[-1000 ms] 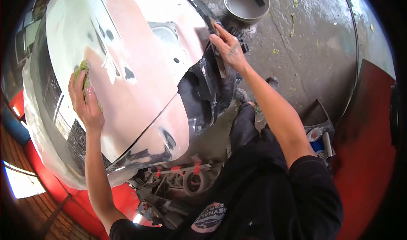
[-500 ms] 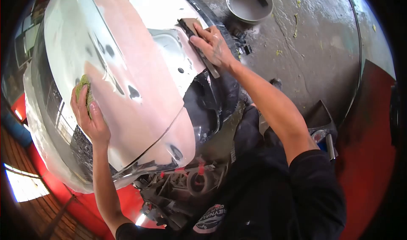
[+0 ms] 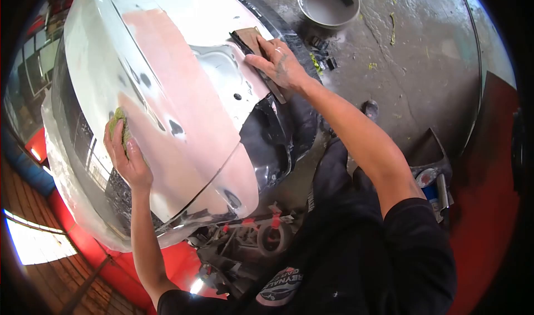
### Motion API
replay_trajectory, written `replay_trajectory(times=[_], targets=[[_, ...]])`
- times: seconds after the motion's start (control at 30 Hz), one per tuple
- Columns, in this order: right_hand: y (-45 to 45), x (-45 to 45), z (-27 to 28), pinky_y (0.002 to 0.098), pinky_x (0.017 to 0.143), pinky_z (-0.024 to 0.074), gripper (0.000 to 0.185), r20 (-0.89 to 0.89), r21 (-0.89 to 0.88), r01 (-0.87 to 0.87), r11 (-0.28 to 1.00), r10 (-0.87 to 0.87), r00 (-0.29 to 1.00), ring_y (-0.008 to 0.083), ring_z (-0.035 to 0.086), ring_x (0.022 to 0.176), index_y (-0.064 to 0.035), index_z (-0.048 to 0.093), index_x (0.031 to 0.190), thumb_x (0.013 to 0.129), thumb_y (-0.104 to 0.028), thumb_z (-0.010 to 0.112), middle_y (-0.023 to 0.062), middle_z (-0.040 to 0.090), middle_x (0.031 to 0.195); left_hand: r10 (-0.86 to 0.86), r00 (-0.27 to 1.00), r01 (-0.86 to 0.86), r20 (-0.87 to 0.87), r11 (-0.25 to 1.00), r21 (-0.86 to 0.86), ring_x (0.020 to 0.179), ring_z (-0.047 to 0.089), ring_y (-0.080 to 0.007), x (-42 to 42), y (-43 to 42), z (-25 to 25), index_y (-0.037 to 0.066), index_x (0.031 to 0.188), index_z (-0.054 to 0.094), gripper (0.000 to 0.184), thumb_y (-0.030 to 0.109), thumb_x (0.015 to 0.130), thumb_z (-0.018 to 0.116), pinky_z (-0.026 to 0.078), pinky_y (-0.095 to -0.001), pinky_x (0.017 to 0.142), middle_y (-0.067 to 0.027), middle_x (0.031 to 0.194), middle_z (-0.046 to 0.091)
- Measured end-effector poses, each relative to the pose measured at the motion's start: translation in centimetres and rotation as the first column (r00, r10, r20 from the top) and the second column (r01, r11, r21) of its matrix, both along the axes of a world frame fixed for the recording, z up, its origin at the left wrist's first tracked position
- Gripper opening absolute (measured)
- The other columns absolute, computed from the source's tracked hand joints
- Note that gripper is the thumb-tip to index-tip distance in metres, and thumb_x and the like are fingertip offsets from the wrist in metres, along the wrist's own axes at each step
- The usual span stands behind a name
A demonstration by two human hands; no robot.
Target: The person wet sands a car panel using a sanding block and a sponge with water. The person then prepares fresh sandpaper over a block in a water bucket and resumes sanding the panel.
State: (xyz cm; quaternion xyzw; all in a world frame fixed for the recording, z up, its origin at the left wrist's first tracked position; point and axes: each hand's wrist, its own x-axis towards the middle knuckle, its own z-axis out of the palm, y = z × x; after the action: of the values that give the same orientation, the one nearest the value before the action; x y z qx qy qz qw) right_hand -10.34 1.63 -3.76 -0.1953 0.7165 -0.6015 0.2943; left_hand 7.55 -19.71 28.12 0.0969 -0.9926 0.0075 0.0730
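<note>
A car body (image 3: 222, 142) in white, with broad patches of pink filler and bare dark spots, fills the left and middle of the head view. My left hand (image 3: 130, 159) is closed on a green sponge (image 3: 118, 123), pressed to the panel near the rear glass. On the far side, my right hand (image 3: 282, 65) grips a long sanding block (image 3: 250, 40) wrapped in brownish sandpaper. That block lies along the panel's edge, above the black light opening (image 3: 264, 129). My palm and fingers cover its middle part.
A round basin (image 3: 328, 23) of cloudy water, with a dark block in it, stands on the wet concrete floor (image 3: 389, 70). Tape rolls and parts (image 3: 272, 240) lie below the car. Clear plastic sheeting (image 3: 61, 204) hangs at the left; a red panel (image 3: 489, 215) is at right.
The view has shifted slightly, so the car appears a little lower and to the right. Both hands keep their holds, with only a small slide of the sanding block.
</note>
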Motion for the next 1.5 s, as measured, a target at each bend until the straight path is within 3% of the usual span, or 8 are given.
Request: replay_trajectory(times=[0.23,0.4,0.67,0.83,1.03,1.23,1.3,1.5], targets=[[2.6,0.3,2.9,0.0397,0.105,0.0451,0.087,0.054,0.004,-0.133,0.991,0.132,0.990,0.0330,0.056,0.117,0.0086,0.048,0.154,0.098,-0.056,0.067,0.0237,0.054,0.124,0.027,1.000,-0.027,0.002,1.000,-0.014,0.141,0.047,-0.0441,-0.2,0.4,-0.2,-0.002,0.145,0.057,0.043,0.009,0.104,0.049,0.037,-0.0538,0.118,-0.0285,0.149,0.051],[3.7,5.4,1.8,0.0400,0.101,0.0447,0.083,-0.014,-0.148,0.019,0.989,-0.021,1.000,0.0313,0.055,0.109,0.0122,0.052,0.149,0.099,-0.053,0.064,0.0220,0.052,0.113,-0.008,1.000,0.008,-0.014,1.000,-0.002,0.142,0.047,-0.0453,0.1,-0.5,-0.5,-0.005,0.143,0.057,0.043,0.009,0.104,0.049,0.037,-0.0545,0.118,-0.0306,0.150,0.050],[4.2,5.9,1.9,0.0416,0.095,0.0465,0.077,0.012,-0.160,0.034,0.987,-0.033,0.999,0.0335,0.055,0.105,0.0034,0.058,0.147,0.099,-0.056,0.059,0.0237,0.053,0.110,0.011,1.000,-0.011,0.012,0.999,-0.034,0.142,0.046,-0.0458,0.1,-0.3,-0.3,-0.005,0.144,0.057,0.044,0.011,0.104,0.048,0.035,-0.0553,0.119,-0.0308,0.152,0.048],[-0.2,-1.2,0.1,0.0406,0.091,0.0458,0.087,0.054,-0.055,0.032,0.998,-0.029,0.998,0.0332,0.054,0.101,0.0057,0.054,0.149,0.094,-0.062,0.064,0.0235,0.052,0.108,0.024,1.000,-0.023,0.014,0.999,-0.033,0.141,0.047,-0.0466,0.3,0.1,-0.2,-0.005,0.145,0.056,0.045,0.011,0.103,0.048,0.037,-0.0557,0.118,-0.0317,0.153,0.047],[3.1,4.2,0.7,0.0389,0.094,0.0455,0.083,-0.085,-0.154,0.009,0.988,-0.022,0.996,0.0297,0.053,0.103,0.0092,0.053,0.149,0.097,-0.054,0.065,0.0195,0.051,0.108,0.032,0.999,-0.032,0.005,0.999,-0.040,0.141,0.047,-0.0462,0.1,-0.7,-0.6,-0.005,0.145,0.056,0.045,0.010,0.103,0.048,0.038,-0.0551,0.118,-0.0317,0.152,0.048],[2.7,3.6,0.7,0.0420,0.093,0.0460,0.082,0.003,-0.086,-0.018,0.996,0.018,1.000,0.0308,0.054,0.103,0.0113,0.059,0.143,0.094,-0.054,0.068,0.0213,0.052,0.109,0.049,0.999,-0.048,0.022,0.998,-0.027,0.142,0.046,-0.0462,0.5,0.1,0.2,-0.005,0.144,0.056,0.045,0.011,0.104,0.047,0.036,-0.0553,0.119,-0.0315,0.152,0.047],[4.9,6.2,2.5,0.0423,0.095,0.0457,0.087,0.084,-0.228,0.056,0.972,-0.037,0.996,0.0309,0.054,0.105,0.0119,0.053,0.148,0.094,-0.055,0.067,0.0195,0.051,0.109,0.049,0.999,-0.048,0.012,0.999,-0.019,0.143,0.046,-0.0461,0.4,-0.3,-0.5,-0.005,0.144,0.056,0.045,0.010,0.104,0.047,0.036,-0.0552,0.119,-0.0315,0.153,0.047],[1.0,0.7,1.0,0.0435,0.090,0.0480,0.085,0.090,-0.075,0.073,0.995,-0.066,0.994,0.0347,0.056,0.102,0.0072,0.058,0.144,0.092,-0.060,0.067,0.0233,0.052,0.107,0.049,0.999,-0.048,0.016,0.998,-0.033,0.143,0.046,-0.0459,0.4,0.0,-0.1,-0.005,0.144,0.057,0.044,0.010,0.104,0.047,0.036,-0.0551,0.119,-0.0313,0.153,0.047]])
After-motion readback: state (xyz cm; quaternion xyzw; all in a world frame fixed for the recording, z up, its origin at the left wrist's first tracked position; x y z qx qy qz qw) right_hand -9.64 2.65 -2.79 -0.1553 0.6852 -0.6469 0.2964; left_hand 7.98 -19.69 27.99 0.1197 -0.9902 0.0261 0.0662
